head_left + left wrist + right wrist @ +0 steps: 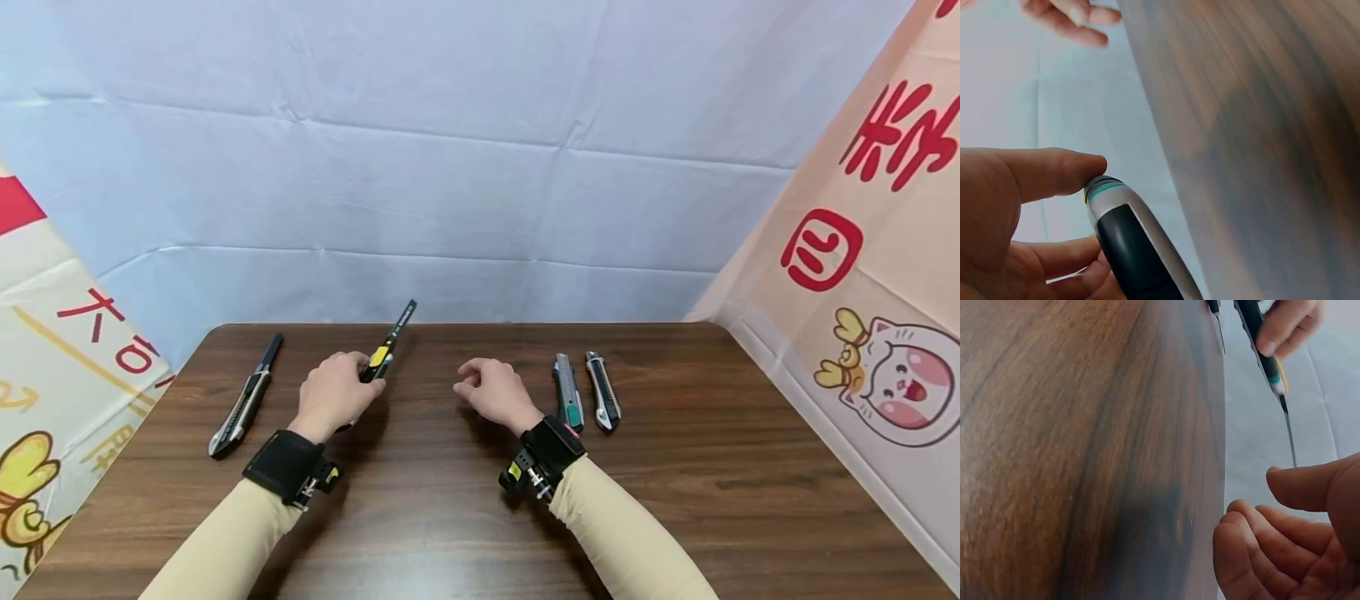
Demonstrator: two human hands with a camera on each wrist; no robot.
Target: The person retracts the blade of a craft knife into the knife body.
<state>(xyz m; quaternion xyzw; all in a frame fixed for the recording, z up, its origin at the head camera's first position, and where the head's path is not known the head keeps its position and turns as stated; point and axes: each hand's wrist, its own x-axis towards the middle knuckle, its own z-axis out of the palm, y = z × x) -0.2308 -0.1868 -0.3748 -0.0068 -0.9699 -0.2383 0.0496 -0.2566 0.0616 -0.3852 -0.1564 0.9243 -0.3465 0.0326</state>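
My left hand grips a black utility knife with a yellow slider, lifted off the table, its long blade pushed out and pointing away. In the left wrist view my thumb lies by the knife's grey and black butt end. My right hand hovers just right of it, fingers loosely curled, holding nothing. In the right wrist view its curled fingers fill the lower right, and the held knife shows at the top.
On the dark wooden table lie a black and silver knife at the left and two more knives right of my right hand. White cloth hangs behind; printed banners flank both sides.
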